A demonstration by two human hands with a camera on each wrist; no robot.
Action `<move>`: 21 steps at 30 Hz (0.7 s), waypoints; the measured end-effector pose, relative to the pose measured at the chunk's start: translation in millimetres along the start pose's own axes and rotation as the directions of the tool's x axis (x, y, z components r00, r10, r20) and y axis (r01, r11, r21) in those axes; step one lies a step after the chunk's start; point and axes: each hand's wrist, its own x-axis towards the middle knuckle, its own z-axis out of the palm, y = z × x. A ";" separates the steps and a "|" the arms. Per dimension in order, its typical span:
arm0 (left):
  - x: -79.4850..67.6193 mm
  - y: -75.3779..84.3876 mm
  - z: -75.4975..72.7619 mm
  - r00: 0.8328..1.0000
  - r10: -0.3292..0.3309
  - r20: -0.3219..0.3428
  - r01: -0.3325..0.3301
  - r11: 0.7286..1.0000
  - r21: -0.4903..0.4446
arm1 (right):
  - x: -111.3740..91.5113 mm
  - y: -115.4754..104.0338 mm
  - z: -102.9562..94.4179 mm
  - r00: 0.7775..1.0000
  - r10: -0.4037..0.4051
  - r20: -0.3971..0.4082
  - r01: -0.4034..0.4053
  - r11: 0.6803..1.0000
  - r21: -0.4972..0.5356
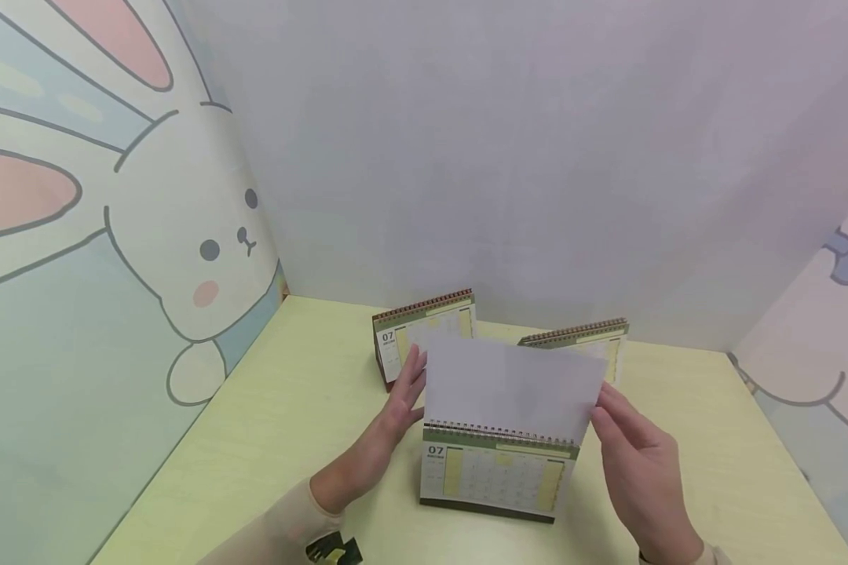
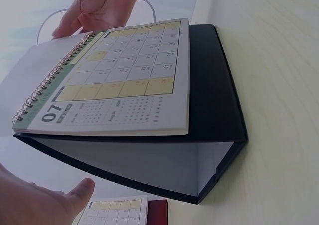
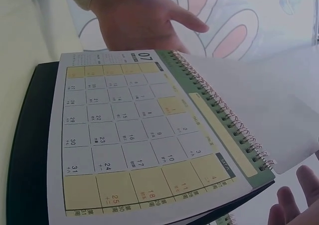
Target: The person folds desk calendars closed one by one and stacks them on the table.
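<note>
A spiral-bound desk calendar (image 1: pixel 502 475) stands tent-like at the front, its July grid facing me. One blank-backed page (image 1: pixel 512 388) is raised above the wire binding (image 3: pixel 219 105). At that page's right edge, my right hand (image 1: pixel 639 463) pinches it between thumb and fingers. My left hand (image 1: pixel 381 431) is at the page's left side, fingers extended and thumb apart, holding nothing. The left wrist view shows the calendar's dark stand (image 2: pixel 214 80) and its hollow triangular side.
Two similar calendars stand behind: one at the back left (image 1: pixel 389 353), one at the back right (image 1: pixel 579 333), partly hidden by the raised page. They share a pale yellow table (image 1: pixel 283 384). A plain wall (image 1: pixel 509 157) rises behind it; rabbit-printed panels (image 1: pixel 184 220) flank both sides.
</note>
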 end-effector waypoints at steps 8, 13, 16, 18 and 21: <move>1.4 -3.6 -2.3 1.000 0.017 0.007 -0.017 1.000 0.002 | 2.8 0.3 -2.9 0.995 -0.096 0.018 0.094 0.992 0.081; 2.2 -3.3 -3.0 1.000 -0.002 0.010 0.002 1.000 -0.017 | 7.0 1.4 -11.4 0.970 -0.206 0.131 0.188 0.973 0.136; 2.2 -2.8 -3.1 1.000 0.001 0.014 -0.001 1.000 -0.024 | 10.4 3.5 -17.8 0.934 -0.278 0.223 0.241 0.954 0.180; 2.1 -2.9 -3.2 1.000 0.013 0.018 -0.013 1.000 -0.025 | 12.1 4.6 -21.2 0.913 -0.309 0.265 0.266 0.946 0.185; 1.8 -2.6 -3.3 1.000 0.019 0.017 -0.018 0.999 -0.028 | 14.7 5.4 -26.0 0.889 -0.340 0.308 0.299 0.939 0.172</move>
